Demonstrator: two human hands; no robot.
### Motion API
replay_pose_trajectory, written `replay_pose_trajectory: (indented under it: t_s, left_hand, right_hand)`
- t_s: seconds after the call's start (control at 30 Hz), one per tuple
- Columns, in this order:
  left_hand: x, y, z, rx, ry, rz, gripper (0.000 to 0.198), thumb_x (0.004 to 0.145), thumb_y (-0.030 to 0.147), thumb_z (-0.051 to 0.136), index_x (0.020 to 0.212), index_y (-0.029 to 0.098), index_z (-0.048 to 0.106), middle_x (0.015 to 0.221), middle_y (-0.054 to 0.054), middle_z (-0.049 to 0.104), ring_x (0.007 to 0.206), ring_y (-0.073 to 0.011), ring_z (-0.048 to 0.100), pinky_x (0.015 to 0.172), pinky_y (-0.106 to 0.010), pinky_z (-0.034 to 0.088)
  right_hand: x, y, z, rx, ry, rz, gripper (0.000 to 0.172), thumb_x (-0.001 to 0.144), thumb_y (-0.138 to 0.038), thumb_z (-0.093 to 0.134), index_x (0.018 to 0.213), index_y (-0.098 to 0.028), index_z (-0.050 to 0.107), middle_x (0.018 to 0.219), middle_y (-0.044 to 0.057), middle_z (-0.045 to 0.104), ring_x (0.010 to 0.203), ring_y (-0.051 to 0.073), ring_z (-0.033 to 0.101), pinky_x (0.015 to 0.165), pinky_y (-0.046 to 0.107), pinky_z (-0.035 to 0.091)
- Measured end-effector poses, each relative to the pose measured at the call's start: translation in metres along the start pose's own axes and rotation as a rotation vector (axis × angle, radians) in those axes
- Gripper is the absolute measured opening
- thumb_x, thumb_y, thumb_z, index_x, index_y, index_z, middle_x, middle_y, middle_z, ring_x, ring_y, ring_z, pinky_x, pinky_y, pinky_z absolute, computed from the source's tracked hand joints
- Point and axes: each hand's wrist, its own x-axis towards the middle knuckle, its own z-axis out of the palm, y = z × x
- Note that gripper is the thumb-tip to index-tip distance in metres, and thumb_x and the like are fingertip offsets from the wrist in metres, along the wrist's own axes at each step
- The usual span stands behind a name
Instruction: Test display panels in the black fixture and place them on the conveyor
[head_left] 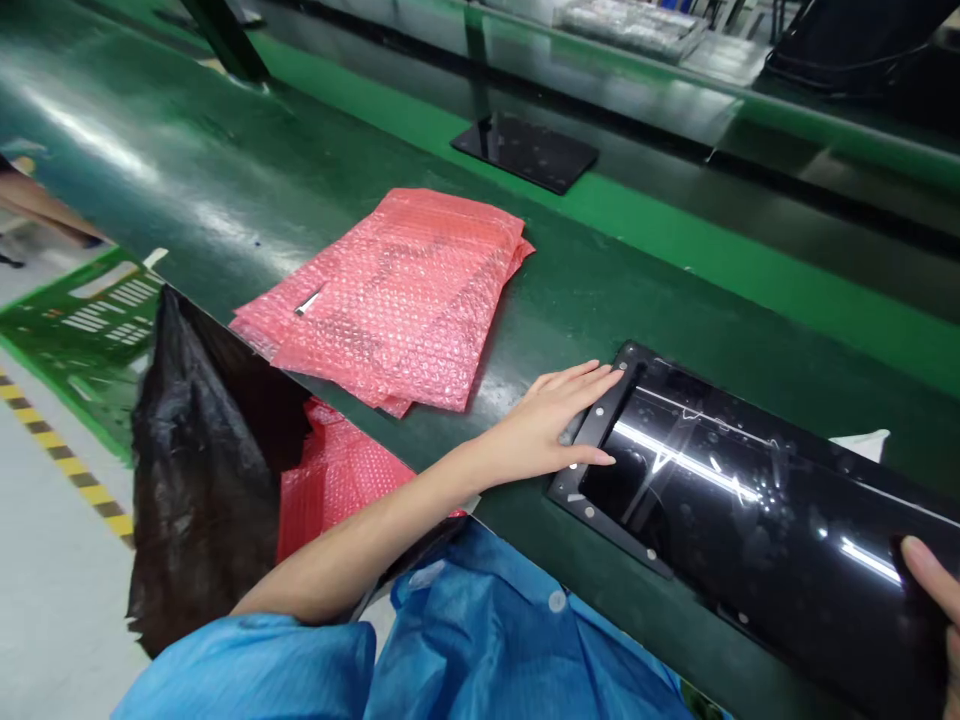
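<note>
A glossy black panel [750, 530] lies at the right over a black frame [624, 542] with several small round fasteners along its edge. Across the frame's left end rests my left hand [547, 420], open, its fingers stretched out and the thumb apart. My right hand [934, 580] is cut off by the right edge of the view. Its thumb presses on the panel's top face, while the other fingers are mostly hidden. Light streaks and marks show on the panel's surface.
Red bubble-wrap bags [405, 290] lie stacked on the green bench [337, 180]. A thin black plate [525, 150] lies farther back. Below the bench edge, a black plastic bag [202, 480] stands near more red bubble wrap [337, 470] and a green crate [82, 340]. Something white [862, 444] sits behind the panel.
</note>
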Motion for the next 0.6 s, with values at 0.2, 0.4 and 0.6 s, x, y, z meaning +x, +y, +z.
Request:
replay_pose_trajectory:
  t_s: [0.2, 0.4, 0.6]
  left_hand:
    - [0.001, 0.001, 0.002, 0.076, -0.020, -0.003, 0.088, 0.086, 0.051, 0.071, 0.157, 0.024, 0.029, 0.163, -0.013, 0.030, 0.153, -0.0258, 0.025, 0.123, -0.043, 0.021]
    - [0.001, 0.004, 0.002, 0.100, -0.017, -0.016, 0.084, 0.085, 0.050, 0.073, 0.156, 0.025, 0.033, 0.162, -0.013, 0.033, 0.152, -0.0257, 0.025, 0.122, -0.045, 0.023]
    - [0.001, 0.005, 0.001, 0.133, -0.028, 0.005, 0.070, 0.088, 0.047, 0.070, 0.151, 0.029, 0.043, 0.162, -0.013, 0.033, 0.152, -0.0268, 0.025, 0.121, -0.048, 0.025]
  right_hand:
    - [0.007, -0.019, 0.007, 0.023, 0.171, 0.020, 0.015, 0.065, -0.059, 0.081, 0.074, -0.052, 0.070, 0.087, -0.004, 0.074, 0.145, 0.035, 0.028, 0.104, 0.064, 0.036]
    - [0.001, -0.028, 0.010, 0.018, 0.117, 0.091, 0.012, 0.074, -0.057, 0.073, 0.086, -0.056, 0.071, 0.097, -0.004, 0.074, 0.146, 0.031, 0.025, 0.103, 0.066, 0.036]
    - [0.026, -0.002, -0.001, 0.021, 0.160, 0.034, 0.033, 0.057, -0.057, 0.080, 0.089, -0.054, 0.073, 0.091, 0.003, 0.075, 0.140, 0.037, 0.036, 0.087, 0.066, 0.047]
